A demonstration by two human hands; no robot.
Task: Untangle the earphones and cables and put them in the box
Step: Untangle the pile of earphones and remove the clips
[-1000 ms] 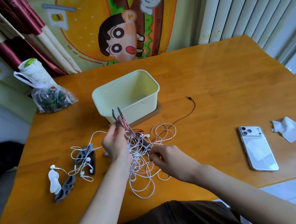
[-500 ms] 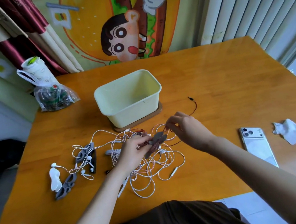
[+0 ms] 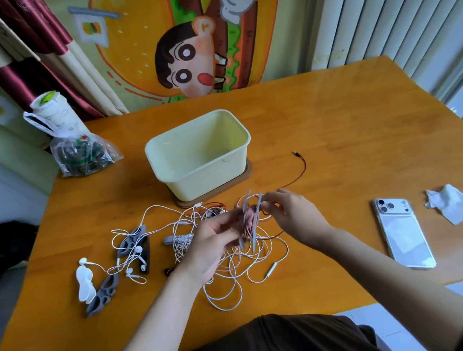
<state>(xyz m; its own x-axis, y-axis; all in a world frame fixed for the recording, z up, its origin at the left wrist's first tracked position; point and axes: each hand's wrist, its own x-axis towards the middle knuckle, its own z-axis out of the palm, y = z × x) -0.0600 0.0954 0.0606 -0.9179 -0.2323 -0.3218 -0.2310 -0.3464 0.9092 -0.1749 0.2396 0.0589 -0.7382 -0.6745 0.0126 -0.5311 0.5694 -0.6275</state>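
left hand (image 3: pixel 213 247) pinches the grey winder (image 3: pixel 249 223) wound with red cable (image 3: pixel 305 165) | right hand (image 3: pixel 298 219) grips its top | held above the white earphone tangle (image 3: pixel 182 243), box (image 3: pixel 210 181) just behind | risk: the trailing red tail snags white loops, dragging the tangle along

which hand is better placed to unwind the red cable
Probably the right hand: it pinches the winder at the top, beside the trailing red cable. The left hand grips the winder's body.

Print on the cup (image 3: pixel 52 110) and bag (image 3: pixel 83 156) is too blurred
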